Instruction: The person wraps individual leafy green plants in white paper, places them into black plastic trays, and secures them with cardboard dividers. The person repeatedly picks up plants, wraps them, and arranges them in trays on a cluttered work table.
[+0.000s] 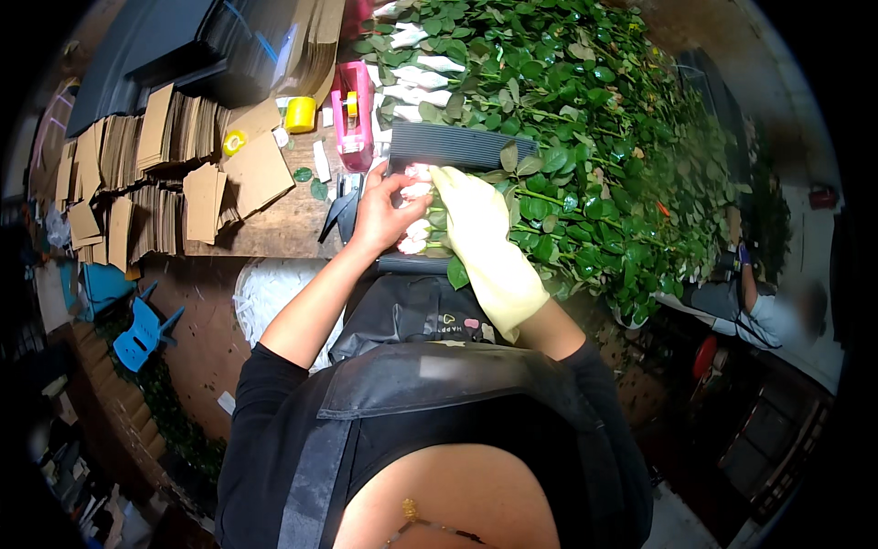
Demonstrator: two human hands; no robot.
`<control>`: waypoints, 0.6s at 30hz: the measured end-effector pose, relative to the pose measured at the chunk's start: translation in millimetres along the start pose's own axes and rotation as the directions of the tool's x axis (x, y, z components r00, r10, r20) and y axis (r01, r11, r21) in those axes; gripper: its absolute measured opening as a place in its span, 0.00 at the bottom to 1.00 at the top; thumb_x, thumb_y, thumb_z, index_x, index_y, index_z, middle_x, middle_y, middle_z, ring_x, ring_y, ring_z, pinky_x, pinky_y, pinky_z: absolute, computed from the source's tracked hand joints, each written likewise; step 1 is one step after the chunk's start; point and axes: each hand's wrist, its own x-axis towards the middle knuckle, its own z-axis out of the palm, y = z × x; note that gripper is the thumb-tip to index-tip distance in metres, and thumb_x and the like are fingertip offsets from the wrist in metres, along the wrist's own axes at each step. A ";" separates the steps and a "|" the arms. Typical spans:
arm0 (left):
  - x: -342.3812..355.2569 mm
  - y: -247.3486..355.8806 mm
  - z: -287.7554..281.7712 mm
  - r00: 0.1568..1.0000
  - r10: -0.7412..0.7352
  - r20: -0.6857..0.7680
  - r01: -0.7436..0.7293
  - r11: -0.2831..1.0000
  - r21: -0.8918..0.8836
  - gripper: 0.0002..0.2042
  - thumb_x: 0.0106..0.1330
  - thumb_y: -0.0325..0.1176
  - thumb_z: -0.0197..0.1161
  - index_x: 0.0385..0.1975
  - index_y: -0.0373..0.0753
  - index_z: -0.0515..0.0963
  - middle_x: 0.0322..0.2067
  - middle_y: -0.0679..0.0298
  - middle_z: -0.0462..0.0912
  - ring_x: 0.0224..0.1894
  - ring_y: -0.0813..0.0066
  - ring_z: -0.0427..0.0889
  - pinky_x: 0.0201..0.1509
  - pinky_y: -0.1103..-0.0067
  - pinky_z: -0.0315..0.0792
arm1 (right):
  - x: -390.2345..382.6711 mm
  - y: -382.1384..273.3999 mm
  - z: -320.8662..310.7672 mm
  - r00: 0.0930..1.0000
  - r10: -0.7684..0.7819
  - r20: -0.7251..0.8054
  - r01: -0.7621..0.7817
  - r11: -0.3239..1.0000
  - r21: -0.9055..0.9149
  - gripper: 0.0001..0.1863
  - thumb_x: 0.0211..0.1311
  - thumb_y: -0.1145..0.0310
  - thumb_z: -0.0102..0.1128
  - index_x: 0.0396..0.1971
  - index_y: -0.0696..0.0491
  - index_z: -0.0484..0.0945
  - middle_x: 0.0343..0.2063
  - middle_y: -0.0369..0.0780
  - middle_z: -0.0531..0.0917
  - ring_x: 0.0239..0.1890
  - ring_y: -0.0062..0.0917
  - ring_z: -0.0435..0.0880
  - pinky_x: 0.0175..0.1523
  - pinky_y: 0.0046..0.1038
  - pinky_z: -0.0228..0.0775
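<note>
Largest item: heap of leafy stems (594, 156) over the right of the work surface; individual stems mostly not traceable, far edge lost in shade and lens curvature. Stack of dark sheets (137, 59), upper left, cut off by the dark rim. Wooden table (288, 224): largely covered, bare only at left of centre. Brown cardboard pieces (203, 197) stand in rows on it. Another person (722, 297) at far right, small, blurred, partly in shadow; their work cannot be made out. Blue chair (139, 337) on the floor, lower left.

Dark corrugated sheet (457, 146) lies just beyond the hands; its right end goes under leaves.

Right hand (468, 212): pale yellow glove, fingers bent together, tips beside the upper blooms; grip hidden by the glove, cannot tell if anything is held. Left hand (384, 212): bare, fingers curled, thumb and forefinger slightly parted at a bloom; firm hold or mere touch, cannot tell.

Pink tape dispenser (353, 119) beyond the left hand. Pale pink blooms (414, 240) lie between and below the hands, near the table's front edge, partly covered by fingers; count uncertain. Smallest: yellow tape roll (300, 115), left of the dispenser.
</note>
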 end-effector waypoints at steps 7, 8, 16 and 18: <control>-0.5 3.2 -12.7 0.992 -0.073 0.098 0.078 0.996 -0.040 0.22 0.58 0.46 0.76 0.48 0.39 0.84 0.68 0.33 0.63 0.73 0.41 0.62 0.74 0.62 0.60 | 19.2 18.1 -16.3 0.976 -0.130 0.173 0.121 0.991 0.066 0.22 0.57 0.73 0.62 0.54 0.50 0.81 0.44 0.44 0.87 0.44 0.35 0.88 0.49 0.35 0.80; -2.6 2.4 -18.5 0.992 -0.061 0.106 0.070 0.994 -0.081 0.22 0.60 0.46 0.75 0.48 0.39 0.84 0.68 0.34 0.63 0.74 0.41 0.62 0.75 0.62 0.60 | 17.4 21.5 -24.1 0.986 -0.135 0.095 0.114 0.974 0.195 0.22 0.60 0.75 0.60 0.57 0.51 0.81 0.47 0.47 0.87 0.46 0.37 0.88 0.51 0.35 0.80; 7.8 -128.7 -140.7 0.826 0.007 -0.564 0.481 0.514 0.710 0.39 0.58 0.54 0.73 0.61 0.29 0.71 0.62 0.40 0.71 0.65 0.42 0.67 0.67 0.55 0.65 | -17.6 -19.0 -89.3 0.907 0.343 0.246 -0.420 0.668 0.614 0.20 0.73 0.66 0.57 0.62 0.51 0.79 0.48 0.43 0.88 0.49 0.33 0.84 0.61 0.31 0.71; 22.5 -121.7 -149.9 0.814 -0.183 -0.551 0.553 0.534 0.639 0.45 0.52 0.60 0.76 0.62 0.32 0.69 0.58 0.43 0.72 0.61 0.42 0.70 0.65 0.55 0.67 | -20.4 -19.0 -83.2 0.914 0.320 0.248 -0.405 0.720 0.563 0.20 0.72 0.65 0.58 0.61 0.50 0.80 0.49 0.42 0.88 0.51 0.37 0.83 0.63 0.33 0.71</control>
